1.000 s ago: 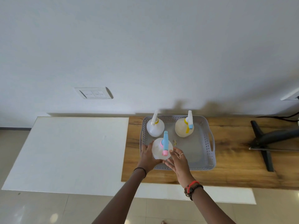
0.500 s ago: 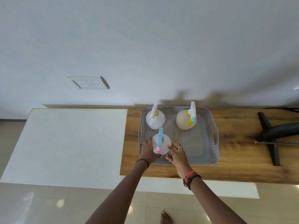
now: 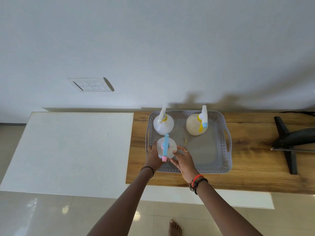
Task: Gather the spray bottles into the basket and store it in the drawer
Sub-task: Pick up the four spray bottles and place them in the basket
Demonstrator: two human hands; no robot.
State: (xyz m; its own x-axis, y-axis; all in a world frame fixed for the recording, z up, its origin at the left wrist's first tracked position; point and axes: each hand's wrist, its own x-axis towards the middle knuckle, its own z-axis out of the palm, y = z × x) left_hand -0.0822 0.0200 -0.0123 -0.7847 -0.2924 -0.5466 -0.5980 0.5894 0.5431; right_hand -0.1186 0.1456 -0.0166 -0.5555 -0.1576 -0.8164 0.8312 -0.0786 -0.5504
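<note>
Grey basket (image 3: 228, 151), blue-topped spray bottle (image 3: 166, 145) upright inside, between left hand (image 3: 153, 157) and right hand (image 3: 184, 161); both grips curled round it

No text, brand or number can be read here. The switch plate (image 3: 90, 84) on the wall, up and to the left of the basket (image 3: 213, 170), has small dark marks on its four keys, but they are too small and blurred to make out.
</note>
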